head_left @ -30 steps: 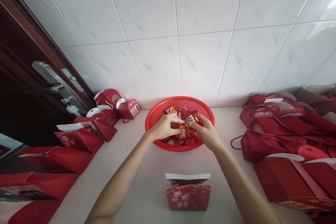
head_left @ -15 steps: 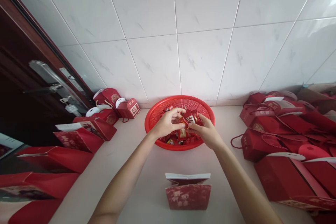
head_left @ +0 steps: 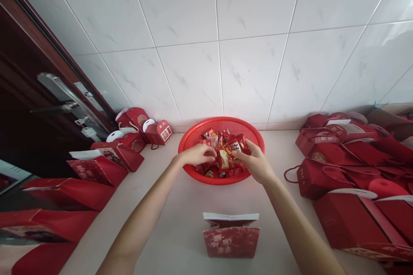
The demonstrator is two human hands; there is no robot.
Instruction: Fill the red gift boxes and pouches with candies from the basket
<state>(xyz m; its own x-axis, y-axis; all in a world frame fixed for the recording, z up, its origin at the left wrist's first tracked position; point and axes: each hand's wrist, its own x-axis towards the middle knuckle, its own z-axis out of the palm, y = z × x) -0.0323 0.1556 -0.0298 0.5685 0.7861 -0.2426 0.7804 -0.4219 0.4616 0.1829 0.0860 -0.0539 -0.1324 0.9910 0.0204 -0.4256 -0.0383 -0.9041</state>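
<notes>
A red plastic basket holds many wrapped candies, mostly red with some gold and pink. Over its right part my right hand is closed on red candy packets, thumb across the front; one bears white lettering. My left hand reaches in over the left rim, fingers curled down among the candies. What its fingertips hold, if anything, is hidden. Beside the right hand's packets lies a red and gold packet. Nearer to me, between my forearms, stands a small red paper gift box with its top open.
Folded red gift boxes crowd the right side of the white tabletop. More red boxes line the left edge. A tiled wall rises behind the basket, and a dark door with a metal handle is at left.
My left hand has drawn away from the right hand, leftward and slightly down, its fingers curling over the basket's left part. The right hand stays with its packets.
</notes>
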